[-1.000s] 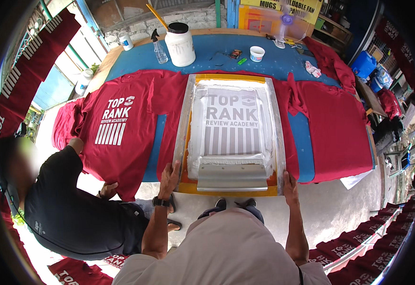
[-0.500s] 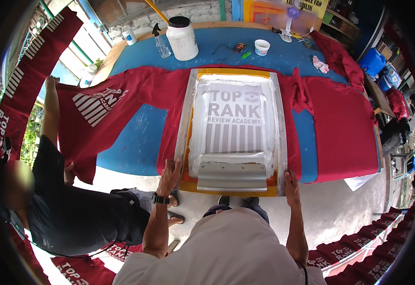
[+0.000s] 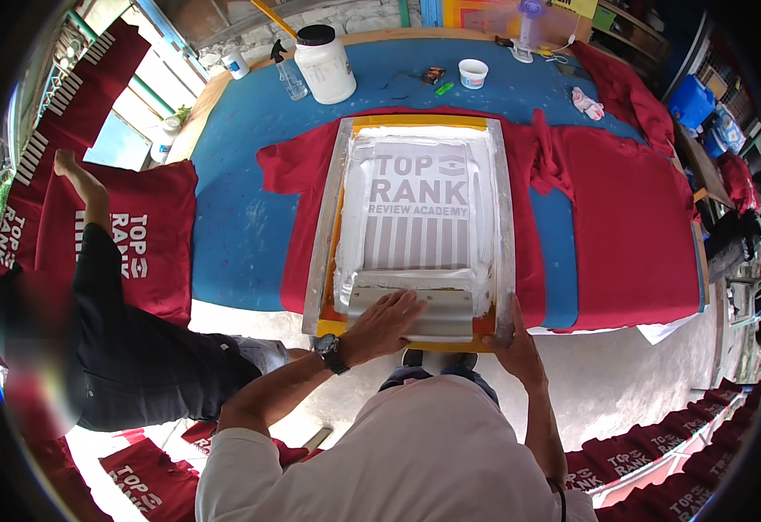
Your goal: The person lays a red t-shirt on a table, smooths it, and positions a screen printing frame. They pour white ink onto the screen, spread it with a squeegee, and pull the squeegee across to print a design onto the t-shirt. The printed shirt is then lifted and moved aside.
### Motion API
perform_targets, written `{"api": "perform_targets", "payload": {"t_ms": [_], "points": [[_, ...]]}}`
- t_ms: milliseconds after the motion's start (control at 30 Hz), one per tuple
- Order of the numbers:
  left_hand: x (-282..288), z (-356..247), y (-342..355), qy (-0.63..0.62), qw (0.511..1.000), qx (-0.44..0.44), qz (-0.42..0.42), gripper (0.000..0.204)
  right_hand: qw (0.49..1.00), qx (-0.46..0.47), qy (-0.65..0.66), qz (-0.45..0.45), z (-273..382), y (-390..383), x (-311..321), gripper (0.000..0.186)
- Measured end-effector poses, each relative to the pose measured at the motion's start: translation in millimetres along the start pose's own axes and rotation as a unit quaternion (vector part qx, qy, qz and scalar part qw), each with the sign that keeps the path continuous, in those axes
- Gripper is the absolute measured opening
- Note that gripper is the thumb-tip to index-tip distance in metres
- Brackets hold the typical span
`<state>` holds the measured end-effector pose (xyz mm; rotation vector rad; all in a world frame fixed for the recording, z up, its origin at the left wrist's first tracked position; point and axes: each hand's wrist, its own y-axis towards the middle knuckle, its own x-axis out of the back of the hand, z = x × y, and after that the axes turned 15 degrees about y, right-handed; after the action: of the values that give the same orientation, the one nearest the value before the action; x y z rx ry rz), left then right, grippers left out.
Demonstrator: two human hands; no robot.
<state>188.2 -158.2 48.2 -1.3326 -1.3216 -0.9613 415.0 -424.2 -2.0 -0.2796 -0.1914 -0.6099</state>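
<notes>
A screen printing frame (image 3: 506,235) with orange tape inside its metal edges lies over a dark red shirt (image 3: 298,165) on the blue table. Its mesh carries a stencil of letters and stripes, with white ink smeared around it. Across the near end of the mesh rests a wide metal squeegee (image 3: 450,315). My left hand (image 3: 386,324), a watch on its wrist, lies on the squeegee with fingers stretched out. At the frame's near right corner my right hand (image 3: 517,348) grips the edge, its thumb along the side.
A co-worker (image 3: 154,348) on the left handles a printed red shirt (image 3: 158,204). Another red shirt (image 3: 628,226) is spread at the right. Farther back on the blue table (image 3: 232,143) are a white jar (image 3: 326,71), a spray bottle (image 3: 291,80) and a white tub (image 3: 473,75).
My left hand has gone from the frame's left edge onto the squeegee. My right hand still holds the corner. The co-worker's printed shirt has been pulled away leftward, off the middle of the table.
</notes>
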Motion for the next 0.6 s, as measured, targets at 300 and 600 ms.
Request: {"api": "perform_targets", "payload": {"t_ms": [300, 600], "points": [[30.2, 19.2, 52.9, 0.026, 0.998, 0.055, -0.012, 0.063, 0.996, -0.047, 0.063, 0.043, -5.7, 3.7, -4.9, 0.127], [67.1, 1.3, 43.9, -0.014, 0.993, 0.084, -0.079, 0.063, 0.998, -0.044, 0.032, 0.032, -6.3, 5.1, -6.9, 0.131]]}}
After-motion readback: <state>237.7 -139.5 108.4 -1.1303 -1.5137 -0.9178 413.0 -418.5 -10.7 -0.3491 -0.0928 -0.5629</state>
